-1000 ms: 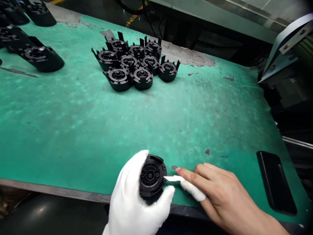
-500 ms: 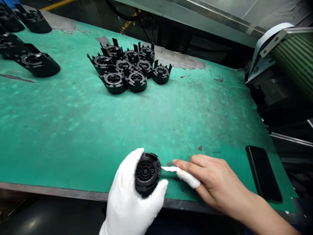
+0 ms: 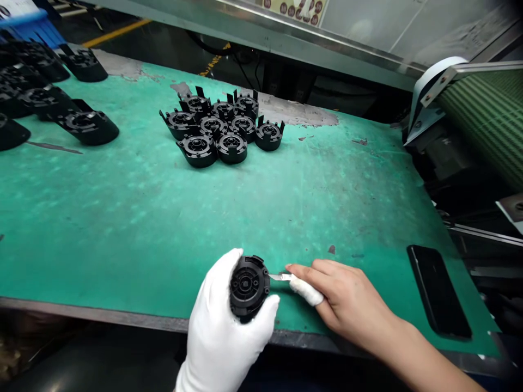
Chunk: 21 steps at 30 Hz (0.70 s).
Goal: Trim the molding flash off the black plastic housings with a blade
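A round black plastic part, its ribbed face turned up, is gripped between the thumb and fingers of my left hand, which wears a white glove. My right hand is ungloved apart from a white wrapping on one finger. Its fingers are closed round a craft knife; most of the handle is hidden in the hand. The pointed blade reaches left to the right rim of the part, at or very near its edge. Both hands are above the front edge of the green table.
A cluster of similar black parts stands at the back of the green table; more black parts are at far left, by a blue bin. A black phone lies at right. A green conveyor belt is beyond it.
The camera view has shifted, showing more at the far left and back. The knife and my right hand have moved slightly left and up; both hands keep their holds.
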Each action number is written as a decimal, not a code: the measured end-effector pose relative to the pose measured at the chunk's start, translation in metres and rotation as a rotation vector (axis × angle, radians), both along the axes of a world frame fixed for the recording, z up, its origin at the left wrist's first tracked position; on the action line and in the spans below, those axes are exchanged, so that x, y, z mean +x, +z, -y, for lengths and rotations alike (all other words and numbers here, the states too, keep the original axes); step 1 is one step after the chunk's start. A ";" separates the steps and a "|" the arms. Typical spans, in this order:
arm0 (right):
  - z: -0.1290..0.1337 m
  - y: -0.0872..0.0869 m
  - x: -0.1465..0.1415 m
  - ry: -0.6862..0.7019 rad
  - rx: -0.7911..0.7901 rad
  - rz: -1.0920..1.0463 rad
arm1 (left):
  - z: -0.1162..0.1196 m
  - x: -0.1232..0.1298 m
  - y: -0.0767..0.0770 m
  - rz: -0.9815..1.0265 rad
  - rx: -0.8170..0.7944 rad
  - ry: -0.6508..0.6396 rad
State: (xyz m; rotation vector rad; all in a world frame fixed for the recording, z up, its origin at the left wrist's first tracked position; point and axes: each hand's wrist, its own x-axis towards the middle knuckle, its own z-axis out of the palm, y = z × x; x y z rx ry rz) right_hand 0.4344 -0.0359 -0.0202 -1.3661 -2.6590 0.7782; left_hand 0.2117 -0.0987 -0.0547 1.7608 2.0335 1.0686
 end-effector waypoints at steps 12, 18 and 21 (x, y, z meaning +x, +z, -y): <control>0.075 -0.007 -0.022 -0.359 -0.681 -0.853 | 0.008 -0.017 0.047 0.902 -0.412 -0.066; 0.115 -0.036 -0.037 -0.602 -0.759 -1.100 | 0.031 0.017 0.049 0.870 -0.457 -0.140; 0.136 -0.050 -0.046 -0.779 -0.840 -1.134 | 0.049 0.023 0.039 0.586 -0.306 -0.167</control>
